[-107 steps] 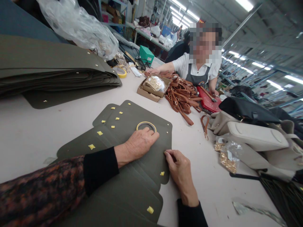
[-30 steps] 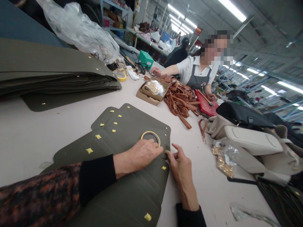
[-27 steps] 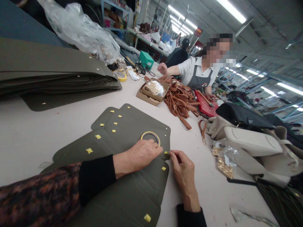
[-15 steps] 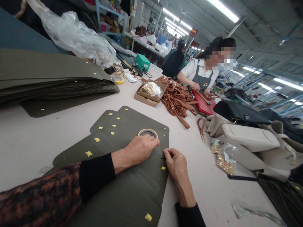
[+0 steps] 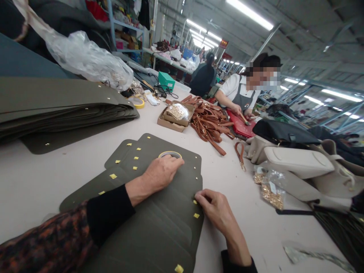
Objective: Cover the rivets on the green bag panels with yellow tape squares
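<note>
My left hand (image 5: 160, 171) is closed on a roll of yellow tape (image 5: 171, 153), whose upper rim shows beyond the knuckles, above a dark olive bag panel (image 5: 142, 231). Thumb and forefinger of my right hand (image 5: 217, 206) are pinched together at the panel's right edge. Right below those fingertips sits a small piece of yellow tape (image 5: 195, 202), with a second yellow piece (image 5: 196, 215) nearer to me. What the pinch holds, if anything, is hidden. Several more yellow bits dot the panel's left part, and small metal studs (image 5: 195, 167) show along its upper right.
Stacked olive panels (image 5: 65, 102) lie on the left. Beyond the panel are a cardboard box (image 5: 170, 124), brown straps (image 5: 209, 121) and another person (image 5: 239, 91) holding a hammer over red material. Pale bags (image 5: 298, 161) and bagged gold hardware (image 5: 271, 195) are on the right.
My right hand has moved slightly toward me along the panel's edge. A further yellow piece now shows by its fingertips. My left hand, with the roll, has shifted a little left.
</note>
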